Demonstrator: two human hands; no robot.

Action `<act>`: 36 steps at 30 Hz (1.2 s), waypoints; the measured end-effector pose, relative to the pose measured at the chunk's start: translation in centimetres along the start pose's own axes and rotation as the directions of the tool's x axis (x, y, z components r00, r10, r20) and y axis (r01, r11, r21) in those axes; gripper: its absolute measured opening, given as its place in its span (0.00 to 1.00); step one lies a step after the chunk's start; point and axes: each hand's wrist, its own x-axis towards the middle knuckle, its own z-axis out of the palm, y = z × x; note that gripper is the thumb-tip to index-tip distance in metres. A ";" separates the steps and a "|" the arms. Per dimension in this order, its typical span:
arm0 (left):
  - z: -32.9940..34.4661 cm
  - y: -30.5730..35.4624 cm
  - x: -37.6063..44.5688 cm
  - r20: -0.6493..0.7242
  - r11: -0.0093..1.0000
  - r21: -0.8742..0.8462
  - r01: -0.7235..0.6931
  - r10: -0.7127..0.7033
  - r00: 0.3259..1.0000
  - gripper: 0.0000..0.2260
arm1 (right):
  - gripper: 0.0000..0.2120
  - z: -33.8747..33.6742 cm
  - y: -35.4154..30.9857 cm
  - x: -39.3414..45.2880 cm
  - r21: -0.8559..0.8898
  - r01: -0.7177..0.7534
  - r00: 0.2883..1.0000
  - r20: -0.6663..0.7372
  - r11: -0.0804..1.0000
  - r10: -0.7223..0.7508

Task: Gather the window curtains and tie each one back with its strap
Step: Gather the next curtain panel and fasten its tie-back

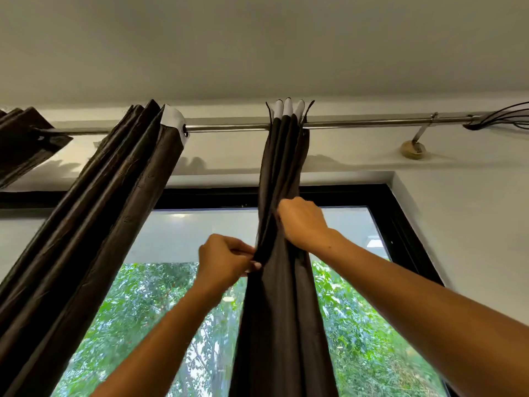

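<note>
Forearms, two of them and both yours, rise from the bottom edge toward the window. Your left hand (226, 260) pinches the left edge of the middle curtain (282, 310) between thumb and curled fingers. Your right hand (303, 222), just above it, is closed round the gathered folds from the right side, knuckles toward you. That curtain is bunched into one narrow dark-brown column and hangs straight down before the glass.

Curtain count: three in view. The second curtain (94, 233) hangs left of centre, also pleated together, slanting across the left half of the frame. A third curtain (25, 138) shows only as a corner at the far left edge. No strap can be made out on any of them.

Behind the fabric stands one black-framed window (400, 224), with green foliage beyond the pane. No lettering, label or brand mark is legible anywhere.

Above, one metal rod (229, 128) carries all three curtains through white-backed headings. One bracket (413, 146) fixes it to the wall at the right. A bundle of dark cables (503, 116) crosses its right end. The ceiling (257, 38) is plain white.
</note>
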 end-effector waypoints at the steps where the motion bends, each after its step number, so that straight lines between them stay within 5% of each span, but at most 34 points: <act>1: 1.1 0.5 -0.3 0.011 1.000 0.005 -0.011 0.011 1.000 0.09 | 0.10 -0.3 1.2 -0.6 -0.004 -0.048 0.999 0.016 0.999 0.048; 6: 5.3 2.2 -1.9 0.025 0.997 0.009 -0.075 0.075 0.997 0.12 | 0.19 -1.6 5.2 -4.8 0.212 -0.277 0.960 0.111 0.937 0.259; 12: 5.9 1.3 -3.4 -0.053 0.997 -0.018 -0.069 0.068 0.996 0.12 | 0.18 0.0 4.0 -9.7 0.285 -0.294 0.956 0.094 0.912 0.279; 14: 5.6 1.0 -3.6 -0.065 0.998 -0.040 -0.056 0.054 0.996 0.12 | 0.09 0.6 3.4 -10.6 0.462 -0.298 0.945 0.018 0.835 0.327; 17: 5.2 1.0 -3.6 -0.062 0.996 -0.076 -0.053 0.049 0.997 0.11 | 0.20 0.3 2.4 -11.1 0.704 -0.332 0.886 0.005 0.628 0.464; 18: 5.0 1.1 -3.5 -0.062 0.996 -0.077 -0.055 0.050 0.997 0.11 | 0.16 0.3 2.2 -11.1 0.728 -0.317 0.882 -0.010 0.608 0.472; 25: 3.9 0.9 -3.1 -0.018 0.983 -0.180 0.028 -0.032 0.999 0.13 | 0.08 -0.1 3.2 -11.8 0.328 -0.534 0.786 -0.146 0.779 0.600; 30: 4.0 -0.5 -3.8 0.001 0.971 -0.229 0.069 -0.071 0.997 0.12 | 0.15 0.7 0.2 -13.0 0.203 -0.371 0.915 -0.084 0.906 0.394; 36: 3.7 -3.7 -7.7 0.005 0.976 -0.148 0.157 -0.158 0.987 0.10 | 0.21 1.3 -1.8 -16.8 0.158 -0.311 0.950 0.037 0.937 0.309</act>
